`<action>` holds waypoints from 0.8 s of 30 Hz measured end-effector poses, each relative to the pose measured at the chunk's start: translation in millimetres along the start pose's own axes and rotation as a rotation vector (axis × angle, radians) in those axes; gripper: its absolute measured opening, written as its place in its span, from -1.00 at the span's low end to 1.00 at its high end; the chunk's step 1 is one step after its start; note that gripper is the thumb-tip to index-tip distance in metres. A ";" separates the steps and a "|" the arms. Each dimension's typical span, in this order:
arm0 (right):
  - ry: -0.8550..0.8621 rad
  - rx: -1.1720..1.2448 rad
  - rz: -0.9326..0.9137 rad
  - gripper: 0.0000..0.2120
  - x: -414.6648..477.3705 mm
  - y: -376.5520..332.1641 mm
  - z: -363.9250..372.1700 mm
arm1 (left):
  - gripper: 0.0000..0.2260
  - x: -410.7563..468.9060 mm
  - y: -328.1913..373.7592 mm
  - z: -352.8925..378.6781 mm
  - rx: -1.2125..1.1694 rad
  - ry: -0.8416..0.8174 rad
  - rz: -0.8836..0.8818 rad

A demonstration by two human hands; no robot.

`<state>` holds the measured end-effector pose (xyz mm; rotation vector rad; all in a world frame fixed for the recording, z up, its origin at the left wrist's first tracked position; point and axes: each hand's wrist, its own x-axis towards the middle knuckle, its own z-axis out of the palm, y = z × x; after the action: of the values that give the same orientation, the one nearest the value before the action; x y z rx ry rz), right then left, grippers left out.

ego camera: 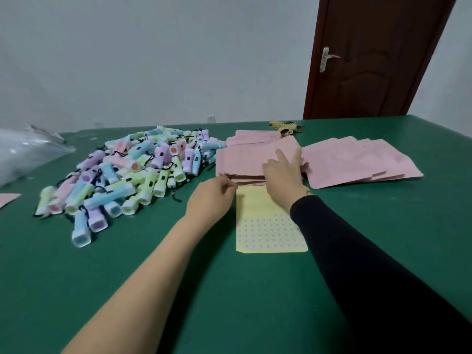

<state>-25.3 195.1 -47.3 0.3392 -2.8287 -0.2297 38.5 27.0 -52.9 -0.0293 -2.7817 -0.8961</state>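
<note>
Green tabletop [229,290]. Pink pouch stack [240,162] sits mid-tabletop, toward the far edge, just right of the flashlight pile [132,172].

R hand [282,176], black sleeve, lies on the near-right part of the stack. Fingers straight and spread, not curled round anything. Fingertips touch the top pouch [286,146], which is bent up off the stack at its right side.

L hand [213,196], bare forearm, is at the stack's near-left corner. Fingers curled, thumb and forefinger tips together right at the stack edge. Can't tell if it pinches a pouch edge, sth small, or nothing.

Yellow sticker sheet [265,231] lies flat btwn the two forearms, its far end tucked under the stack and R hand. Dots fill the near half only.

Second batch of pink pouches [357,162] is fanned out toward the right edge, touching or overlapping the stack.

Flashlights are pastel blue, green, pink and purple w/ black cords, heaped loosely.

Clear plastic bag [28,154] at the left edge, one lone pink pouch [7,199] near it. Small yellow item [283,127] at the far edge. Brown door [378,54] behind.
</note>
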 end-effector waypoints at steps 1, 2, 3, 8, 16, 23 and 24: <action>-0.011 -0.021 0.013 -0.66 -0.2 -2.7 -0.2 | -0.83 -3.4 -3.3 -0.5 -0.028 0.015 -0.004; -0.009 -0.034 0.031 -0.68 -1.2 -4.5 0.3 | -0.83 -6.4 -6.1 -0.7 -0.058 0.026 -0.010; 0.002 -0.032 0.055 -0.69 -3.0 -5.1 1.6 | -0.82 -9.4 -8.3 -0.2 -0.090 0.035 -0.018; 0.089 0.029 0.108 -0.70 -5.8 -1.7 12.6 | -0.81 -20.6 -15.3 8.5 -0.175 0.043 -0.028; -0.012 0.093 0.108 -0.69 -2.9 5.4 7.1 | -0.82 -21.1 -9.4 8.1 -0.200 0.049 0.049; -0.072 0.103 0.032 -0.67 -3.0 5.8 -19.0 | -0.82 -19.7 -14.3 5.0 -0.213 0.034 0.059; -0.008 0.161 0.036 -0.68 -3.0 5.9 -26.4 | -0.80 -19.1 -15.5 4.8 -0.223 0.036 0.064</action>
<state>-15.9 198.3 -22.0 0.3218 -2.8649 0.0044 54.8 18.1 -69.6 -0.1358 -2.6186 -1.1721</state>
